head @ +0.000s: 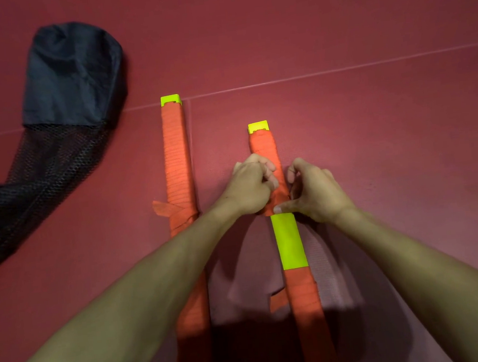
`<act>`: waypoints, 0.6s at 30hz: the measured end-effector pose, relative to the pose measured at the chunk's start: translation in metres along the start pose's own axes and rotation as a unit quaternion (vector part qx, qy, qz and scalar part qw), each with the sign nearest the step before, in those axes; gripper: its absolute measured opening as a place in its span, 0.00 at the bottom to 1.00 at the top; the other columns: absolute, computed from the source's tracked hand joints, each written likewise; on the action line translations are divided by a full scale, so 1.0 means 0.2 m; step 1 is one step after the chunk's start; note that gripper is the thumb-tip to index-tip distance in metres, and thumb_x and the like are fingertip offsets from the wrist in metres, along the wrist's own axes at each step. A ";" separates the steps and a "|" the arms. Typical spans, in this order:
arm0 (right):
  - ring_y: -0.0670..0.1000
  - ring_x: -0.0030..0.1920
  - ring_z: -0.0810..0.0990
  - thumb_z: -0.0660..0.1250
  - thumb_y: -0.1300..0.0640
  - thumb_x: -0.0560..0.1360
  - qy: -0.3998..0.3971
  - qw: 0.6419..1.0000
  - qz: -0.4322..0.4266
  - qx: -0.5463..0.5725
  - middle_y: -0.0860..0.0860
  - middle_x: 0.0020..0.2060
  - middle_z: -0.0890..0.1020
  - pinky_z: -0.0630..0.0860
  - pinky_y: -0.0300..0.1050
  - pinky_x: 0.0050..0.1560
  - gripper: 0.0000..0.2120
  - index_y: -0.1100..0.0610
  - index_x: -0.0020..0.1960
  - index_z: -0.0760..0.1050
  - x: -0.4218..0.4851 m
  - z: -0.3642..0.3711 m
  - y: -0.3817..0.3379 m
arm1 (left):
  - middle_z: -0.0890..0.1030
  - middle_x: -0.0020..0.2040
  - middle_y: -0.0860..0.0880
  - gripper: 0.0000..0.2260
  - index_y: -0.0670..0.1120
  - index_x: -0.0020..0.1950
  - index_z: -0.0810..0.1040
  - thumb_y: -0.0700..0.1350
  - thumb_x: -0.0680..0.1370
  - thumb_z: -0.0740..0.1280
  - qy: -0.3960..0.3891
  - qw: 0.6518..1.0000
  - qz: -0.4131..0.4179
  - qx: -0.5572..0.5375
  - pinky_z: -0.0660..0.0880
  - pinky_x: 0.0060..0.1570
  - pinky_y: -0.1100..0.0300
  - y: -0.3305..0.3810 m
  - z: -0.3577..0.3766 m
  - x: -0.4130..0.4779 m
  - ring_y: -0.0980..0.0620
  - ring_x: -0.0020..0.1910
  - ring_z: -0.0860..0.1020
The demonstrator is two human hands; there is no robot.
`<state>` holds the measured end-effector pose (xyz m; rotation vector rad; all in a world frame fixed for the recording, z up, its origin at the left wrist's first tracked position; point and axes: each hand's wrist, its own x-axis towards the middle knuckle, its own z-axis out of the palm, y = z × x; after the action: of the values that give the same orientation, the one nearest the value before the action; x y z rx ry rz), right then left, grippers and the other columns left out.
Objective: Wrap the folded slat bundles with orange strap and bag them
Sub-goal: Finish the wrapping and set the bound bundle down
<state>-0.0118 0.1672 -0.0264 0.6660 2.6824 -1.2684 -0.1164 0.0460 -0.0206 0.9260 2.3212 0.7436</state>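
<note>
2 bare arms reach out; the left hand (251, 184) and right hand (316, 191) pinch the orange strap (263, 146) on the right bundle (288, 240). A black mesh bag (70, 74) lies far left.

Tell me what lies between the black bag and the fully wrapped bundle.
In the head view, just bare red mat, apart from a loose strap tail jutting from the left bundle toward the bag.

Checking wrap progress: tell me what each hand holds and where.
Both grip the orange strap on the right slat bundle: left hand on the wrap, right hand pinching its lower edge above the bare yellow stretch.
</note>
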 end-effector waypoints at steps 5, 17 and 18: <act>0.43 0.31 0.75 0.84 0.52 0.57 -0.005 1.000 -0.015 -0.002 0.47 0.31 0.79 0.68 0.37 0.39 0.29 0.54 0.45 0.66 0.01 0.00 0.01 | 0.72 0.50 0.59 0.18 0.51 0.32 0.74 0.34 0.78 0.65 -0.012 0.992 -0.054 -0.114 0.71 0.61 0.48 -0.04 0.03 0.01 0.42 0.56 0.75; 0.46 0.32 0.72 0.80 0.47 0.64 -0.004 0.996 -0.087 -0.011 0.48 0.32 0.78 0.66 0.46 0.40 0.23 0.51 0.48 0.68 0.02 0.01 0.07 | 0.72 0.55 0.51 0.16 0.50 0.36 0.74 0.29 0.75 0.67 -0.032 0.987 -0.026 -0.154 0.68 0.51 0.67 -0.04 -0.02 0.00 0.55 0.52 0.72; 0.48 0.32 0.72 0.79 0.48 0.65 -0.003 0.995 -0.098 -0.009 0.48 0.32 0.77 0.66 0.46 0.40 0.22 0.52 0.48 0.69 0.02 0.01 0.07 | 0.72 0.56 0.51 0.15 0.50 0.38 0.75 0.29 0.74 0.69 -0.041 0.988 -0.013 -0.146 0.68 0.51 0.68 -0.04 -0.03 -0.01 0.55 0.52 0.72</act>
<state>-0.0101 0.1755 -0.0388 0.4048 2.8075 -1.2850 -0.1230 0.0384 -0.0220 0.7774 2.0784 0.9846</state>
